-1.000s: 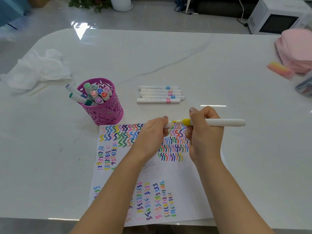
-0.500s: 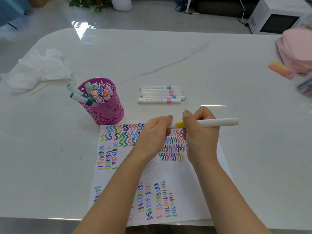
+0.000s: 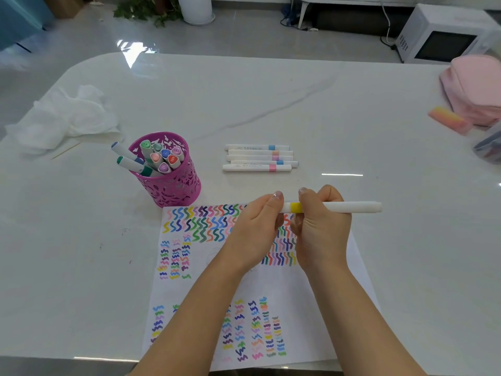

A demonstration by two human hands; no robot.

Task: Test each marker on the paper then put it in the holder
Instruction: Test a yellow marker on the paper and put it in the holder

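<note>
A white marker with a yellow band (image 3: 349,207) lies level above the paper (image 3: 214,289), held by both hands. My right hand (image 3: 321,226) grips its barrel at the band. My left hand (image 3: 257,223) pinches the cap end; the cap is hidden under the fingers and looks pushed onto the marker. The paper is covered with rows of coloured squiggles. A magenta cut-out holder (image 3: 169,183) with several markers stands at the paper's far left corner. Several white markers (image 3: 259,158) lie in a row beyond the hands.
A crumpled white tissue (image 3: 65,118) lies at the far left with a thin stick beside it. A pink pouch (image 3: 477,88), a pink-orange eraser (image 3: 448,120) and a clear box (image 3: 489,147) sit at the right edge. The table's near edge runs under my forearms.
The hands came together along the marker: the yellow tip seen earlier is now covered, and the marker slid left.
</note>
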